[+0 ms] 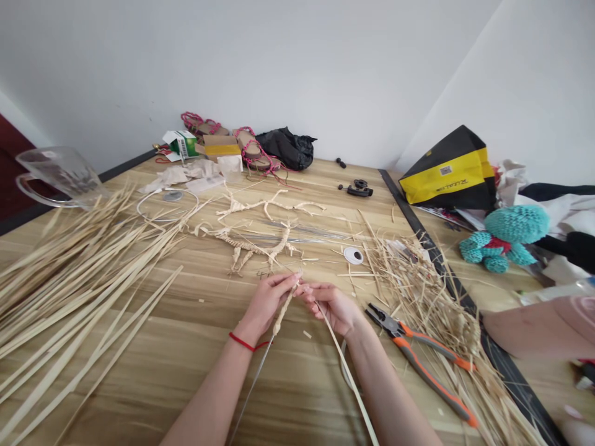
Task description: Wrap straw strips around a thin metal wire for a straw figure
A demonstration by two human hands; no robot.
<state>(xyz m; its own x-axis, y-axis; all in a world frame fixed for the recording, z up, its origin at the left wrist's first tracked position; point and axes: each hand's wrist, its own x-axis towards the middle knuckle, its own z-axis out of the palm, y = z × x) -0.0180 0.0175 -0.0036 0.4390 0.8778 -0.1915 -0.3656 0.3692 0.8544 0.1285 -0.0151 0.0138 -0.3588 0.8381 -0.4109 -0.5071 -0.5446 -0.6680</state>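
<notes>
Head view only. Labels: the black-and-yellow bag [446, 170] at upper right has a printed code patch and lettering, too small to read. The green-and-white carton [180, 144] at top centre-left has print, also unreadable. No brand legible on the orange-and-grey combination pliers [418, 362], lower right.

Grip: both hands clenched, fingertips meeting at centre. The left hand [267, 303] wraps the straw braid [286, 306]; the right hand [330, 306] pinches its top end and a long flat straw strip [348, 378] that trails down to lower centre. A thin steel wire [253, 390] runs from the braid's lower end toward bottom centre. Red string bracelet [244, 342] on the left wrist.

On the worktop [195, 353]: two branching straw figures [251, 241] above the hands, a heap of straw strips [69, 279] at left, loose straw clippings [418, 291] at right, beside the pliers. Glass jug [60, 176] at upper left. Teal crocheted toy [504, 238] at right. A co-worker's forearm [530, 328] enters at the right edge.
</notes>
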